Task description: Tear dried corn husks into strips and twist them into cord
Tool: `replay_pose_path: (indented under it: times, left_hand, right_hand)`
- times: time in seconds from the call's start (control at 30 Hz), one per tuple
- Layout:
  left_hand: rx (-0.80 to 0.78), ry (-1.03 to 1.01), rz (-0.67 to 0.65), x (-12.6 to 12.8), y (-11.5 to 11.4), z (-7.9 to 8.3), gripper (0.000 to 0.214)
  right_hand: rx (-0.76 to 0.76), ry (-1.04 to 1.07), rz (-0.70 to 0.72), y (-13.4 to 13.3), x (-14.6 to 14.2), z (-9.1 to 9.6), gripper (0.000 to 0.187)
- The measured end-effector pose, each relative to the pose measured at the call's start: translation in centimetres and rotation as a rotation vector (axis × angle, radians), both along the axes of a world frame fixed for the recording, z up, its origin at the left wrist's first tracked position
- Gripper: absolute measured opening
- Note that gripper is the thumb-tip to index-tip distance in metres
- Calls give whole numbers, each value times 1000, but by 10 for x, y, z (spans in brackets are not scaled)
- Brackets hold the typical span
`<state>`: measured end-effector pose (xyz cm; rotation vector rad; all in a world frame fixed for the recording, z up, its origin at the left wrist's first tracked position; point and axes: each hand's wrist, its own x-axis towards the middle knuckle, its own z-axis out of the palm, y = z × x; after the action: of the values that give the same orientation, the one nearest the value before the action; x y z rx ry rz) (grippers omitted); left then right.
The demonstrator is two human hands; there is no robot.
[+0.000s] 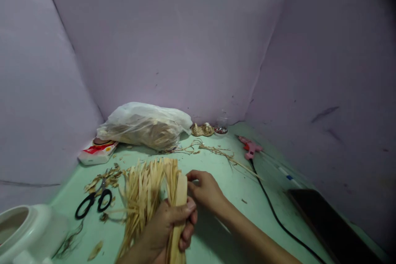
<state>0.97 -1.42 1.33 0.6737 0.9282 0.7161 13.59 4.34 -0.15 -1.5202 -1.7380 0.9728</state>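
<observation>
A bundle of flat, pale straw-coloured strips [177, 189] stands upright in my left hand [175, 222], whose thumb and fingers wrap round it. My right hand [202, 187] is just to the right of the bundle's upper end, fingers curled with thumb and forefinger close together near its edge. Whether a strip is pinched there is too small to make out. Left of the bundle, a larger pile of similar dried strips [140, 189] lies on the pale green table, partly behind my left forearm. Black-handled scissors [94, 204] rest farther left among dry scraps [108, 175].
A white plastic bag [145, 126] of dried material lies along the back wall, near a red-and-white packet [97, 152]. At right are a pink glue gun [250, 147], its black cord [272, 210] and a dark flat slab [328, 227]. A white pot [31, 231] stands front left.
</observation>
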Motion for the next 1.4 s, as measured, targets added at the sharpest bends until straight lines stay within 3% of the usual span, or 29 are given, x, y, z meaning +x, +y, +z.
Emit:
replay_pose_path:
  times: [0.1,0.23,0.4,0.57,0.77,1.2,1.4]
  left_hand:
    - [-28,-22,-25,9,3,-20,32]
    - [-3,8,-61,7,12,-32,37]
    - [101,117,-82,2,19,-52,43]
    - [100,103,-80,2,22,-64,44]
    - [11,50,-13,9,21,-50,42]
    - [27,38,46,15,18,-34,42]
    - [70,54,112,16,13,-36,47]
  right_hand:
    - [-78,414,-134,1,12,-17,13]
    - [-247,798,-193,-9,10,-30,31]
    - [-235,720,56,-19,5,-34,43]
    - [-243,673,56,-16,5,-36,45]
    - [-266,690,2,-13,2,-38,45]
    - [-183,744,-21,-14,4,-30,40]
    - [-169,721,-28,-12,4,-36,39]
